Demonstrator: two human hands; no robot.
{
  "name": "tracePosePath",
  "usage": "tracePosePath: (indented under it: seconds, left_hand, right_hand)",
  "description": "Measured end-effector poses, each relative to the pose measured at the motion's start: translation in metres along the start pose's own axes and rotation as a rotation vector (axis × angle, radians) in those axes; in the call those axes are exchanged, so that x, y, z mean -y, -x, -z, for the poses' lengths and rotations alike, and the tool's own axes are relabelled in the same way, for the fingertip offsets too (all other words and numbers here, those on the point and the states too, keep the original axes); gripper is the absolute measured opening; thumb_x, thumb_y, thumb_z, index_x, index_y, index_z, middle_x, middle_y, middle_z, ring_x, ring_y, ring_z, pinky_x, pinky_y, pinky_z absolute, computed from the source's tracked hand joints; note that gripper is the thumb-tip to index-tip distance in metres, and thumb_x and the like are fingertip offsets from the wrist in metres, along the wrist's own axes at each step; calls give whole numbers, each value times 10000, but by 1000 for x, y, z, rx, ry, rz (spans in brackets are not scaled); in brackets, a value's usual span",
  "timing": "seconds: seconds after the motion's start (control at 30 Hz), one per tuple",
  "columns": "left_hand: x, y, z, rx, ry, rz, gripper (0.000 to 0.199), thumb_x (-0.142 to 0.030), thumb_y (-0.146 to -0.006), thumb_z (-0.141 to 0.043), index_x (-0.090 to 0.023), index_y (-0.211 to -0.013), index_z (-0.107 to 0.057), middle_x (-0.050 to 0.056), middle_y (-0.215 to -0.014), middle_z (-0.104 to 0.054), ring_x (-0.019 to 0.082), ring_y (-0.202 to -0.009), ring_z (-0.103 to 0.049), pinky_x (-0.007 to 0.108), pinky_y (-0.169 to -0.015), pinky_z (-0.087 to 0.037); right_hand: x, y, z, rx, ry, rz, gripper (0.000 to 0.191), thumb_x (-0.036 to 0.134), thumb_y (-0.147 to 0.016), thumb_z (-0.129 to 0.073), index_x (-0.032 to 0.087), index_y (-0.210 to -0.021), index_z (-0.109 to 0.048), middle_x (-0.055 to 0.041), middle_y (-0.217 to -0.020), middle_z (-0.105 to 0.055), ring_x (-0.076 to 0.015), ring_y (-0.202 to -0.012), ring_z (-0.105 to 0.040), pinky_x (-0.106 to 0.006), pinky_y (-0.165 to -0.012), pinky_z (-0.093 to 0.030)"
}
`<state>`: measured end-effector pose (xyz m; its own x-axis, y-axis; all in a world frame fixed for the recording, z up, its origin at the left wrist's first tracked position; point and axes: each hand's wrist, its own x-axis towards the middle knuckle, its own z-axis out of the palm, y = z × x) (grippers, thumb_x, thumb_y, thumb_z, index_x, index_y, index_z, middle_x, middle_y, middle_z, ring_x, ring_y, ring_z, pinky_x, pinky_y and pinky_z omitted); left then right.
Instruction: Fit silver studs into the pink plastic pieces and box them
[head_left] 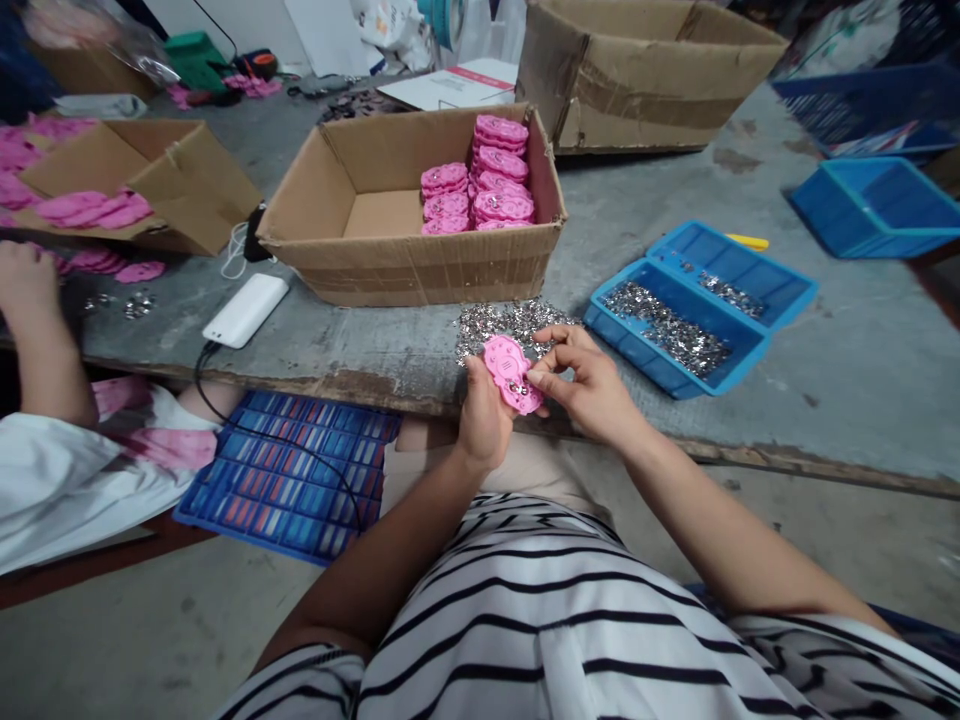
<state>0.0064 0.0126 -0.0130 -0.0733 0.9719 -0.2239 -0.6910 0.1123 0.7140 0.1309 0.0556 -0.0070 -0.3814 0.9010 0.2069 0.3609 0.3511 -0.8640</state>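
A pink plastic piece (pixel 504 362) with a scalloped outline is gripped along its left side by my left hand (pixel 486 415), just over the table's front edge. Several small shiny metal bits lie on its lower part. My right hand (pixel 581 380) is at the piece's right edge, thumb and index finger pinched together; whatever is between those fingertips is too small to make out. Right behind my hands, a heap of small metal parts (pixel 487 325) is spread on the table. More of these parts fill a blue two-compartment tray (pixel 787 300) to the right.
A cardboard box (pixel 405 275) with stacked pink pieces (pixel 501 175) stands behind the heap. A white power bank (pixel 246 310) with a cable lies left. Another person's hand (pixel 30 290) is at far left, near a smaller box (pixel 180 190). A blue crate (pixel 285 470) sits below the table edge.
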Motion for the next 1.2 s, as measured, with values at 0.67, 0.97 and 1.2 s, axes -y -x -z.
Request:
tracePosePath:
  seconds: [0.67, 0.97, 1.2]
  left_hand:
    - [-1, -1, -2, 1, -14, -1, 729, -755, -850, -308, -207, -1267, -547, 106, -1042, -675, 249, -996, -639, 285, -662, -564]
    - [-1, -1, -2, -6, -7, 34, 697, -738, -865, -314, -204, -1235, -565, 110, -1059, -681, 243, -996, -637, 283, -655, -563]
    - [0, -2, -1, 93, -36, 49, 721, -738, -877, -239, -183, -1217, -549, 113, -1001, -682, 227, -899, -659, 283, -624, -562]
  right_hand:
    - [1, -3, 6, 92, 9, 2, 123, 238, -763, -658, 199, -647, -657, -76, -1061, -598, -242, -1066, -543, -400, -923, -436]
    - [4, -2, 8, 118, 13, 17, 161, 266, -790, -656, 198, -646, -632, -70, -1064, -581, -228, -1016, -553, -393, -920, -439]
    - [-3, -2, 1, 51, 42, 44, 51, 223, -784, -651, 211, -782, -602, -81, -1114, -560, -222, -1031, -536, -383, -874, -461]
